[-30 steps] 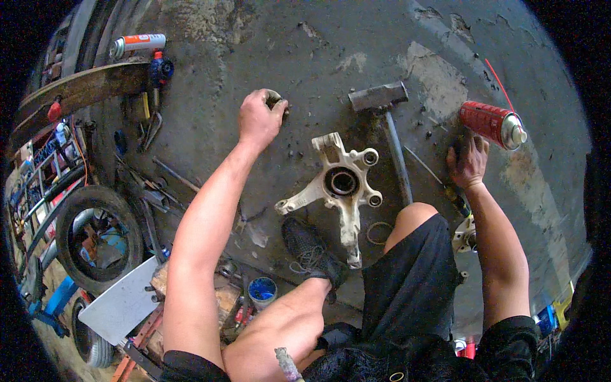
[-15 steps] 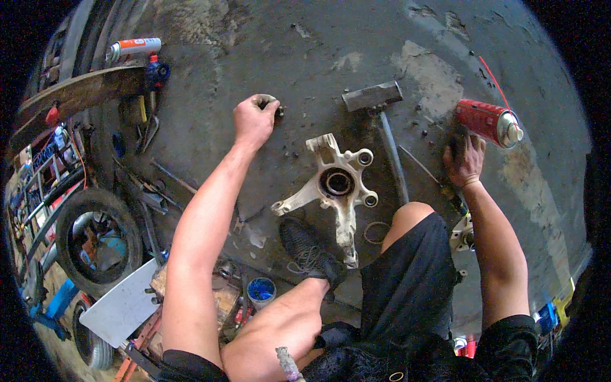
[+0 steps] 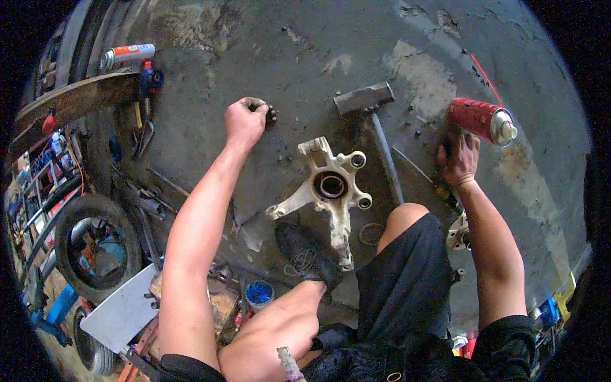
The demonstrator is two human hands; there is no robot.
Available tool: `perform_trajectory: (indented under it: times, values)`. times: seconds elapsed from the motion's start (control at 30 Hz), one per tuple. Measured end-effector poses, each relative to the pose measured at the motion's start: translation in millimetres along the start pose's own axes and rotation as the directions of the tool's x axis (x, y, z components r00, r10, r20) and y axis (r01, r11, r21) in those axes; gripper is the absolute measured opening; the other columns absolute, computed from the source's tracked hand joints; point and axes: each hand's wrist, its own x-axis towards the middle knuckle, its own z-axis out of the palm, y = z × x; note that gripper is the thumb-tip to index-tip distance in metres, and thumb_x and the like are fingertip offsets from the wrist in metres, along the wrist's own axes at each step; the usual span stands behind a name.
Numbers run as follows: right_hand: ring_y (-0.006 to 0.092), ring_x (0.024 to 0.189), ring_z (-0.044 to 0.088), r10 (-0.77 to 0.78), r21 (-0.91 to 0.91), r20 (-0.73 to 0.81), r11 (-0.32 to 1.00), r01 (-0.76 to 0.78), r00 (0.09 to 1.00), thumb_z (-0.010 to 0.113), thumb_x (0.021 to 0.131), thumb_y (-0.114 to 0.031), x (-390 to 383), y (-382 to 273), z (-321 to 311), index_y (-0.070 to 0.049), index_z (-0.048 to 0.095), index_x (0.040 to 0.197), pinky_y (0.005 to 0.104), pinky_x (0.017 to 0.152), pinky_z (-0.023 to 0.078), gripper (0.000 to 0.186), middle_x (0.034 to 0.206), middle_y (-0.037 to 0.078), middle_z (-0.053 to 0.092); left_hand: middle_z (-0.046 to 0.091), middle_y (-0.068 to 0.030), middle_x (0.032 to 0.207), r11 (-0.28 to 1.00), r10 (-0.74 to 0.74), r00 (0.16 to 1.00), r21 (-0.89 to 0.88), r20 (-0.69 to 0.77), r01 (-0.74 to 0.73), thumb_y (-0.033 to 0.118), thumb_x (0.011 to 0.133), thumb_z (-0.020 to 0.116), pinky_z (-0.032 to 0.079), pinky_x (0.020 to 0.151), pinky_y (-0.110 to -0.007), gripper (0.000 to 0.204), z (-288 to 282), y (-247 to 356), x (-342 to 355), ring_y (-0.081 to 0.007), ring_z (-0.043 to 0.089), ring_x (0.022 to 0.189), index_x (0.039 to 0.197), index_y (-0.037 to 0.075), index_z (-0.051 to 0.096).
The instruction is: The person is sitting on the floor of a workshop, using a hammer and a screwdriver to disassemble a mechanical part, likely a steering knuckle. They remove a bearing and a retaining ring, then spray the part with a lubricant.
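Note:
My left hand (image 3: 245,122) is just above the floor, its thumb and fingers pinched together. Beside its fingertips is a cluster of small dark round pieces (image 3: 272,115); what lies within the pinch is too small to make out. My right hand (image 3: 461,160) reaches down to the floor beside a red spray can (image 3: 475,118) lying on its side. Its fingers curl downward and whatever they close on is hidden. Between my hands lies a pale metal steering knuckle (image 3: 301,197), with a dark ring in its central bore.
Right of the knuckle lies a sledgehammer (image 3: 366,99). A thin screwdriver (image 3: 412,163) and a metal ring (image 3: 370,234) are near my knee. A tyre (image 3: 67,280), a blue-filled cup (image 3: 259,294), a wooden plank (image 3: 79,99) and another spray can (image 3: 130,53) are at left.
The view has shifted slightly, so everything sits a little further left. Both hands keep nearly the same places on the floor, the left one still pinched.

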Motion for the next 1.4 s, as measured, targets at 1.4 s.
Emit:
perform_trajectory:
  times: [1.4]
  values:
    - [0.0379,0.117,0.047,0.35,0.063,0.391,0.912,-0.405,0.851,0.06,0.081,-0.035,1.7,-6.0,-6.7,-0.009,0.06,0.112,0.048,0.1,0.039,0.04,0.119,0.018,0.054,0.068,-0.0088,0.092,0.989,0.141,0.946,-0.088,0.29,-0.121,0.002,0.082,0.067,0.055,0.071,-0.03,0.022,-130.0,88.6,25.6,-0.0151,0.065,0.079,0.103,-0.006,0.067]
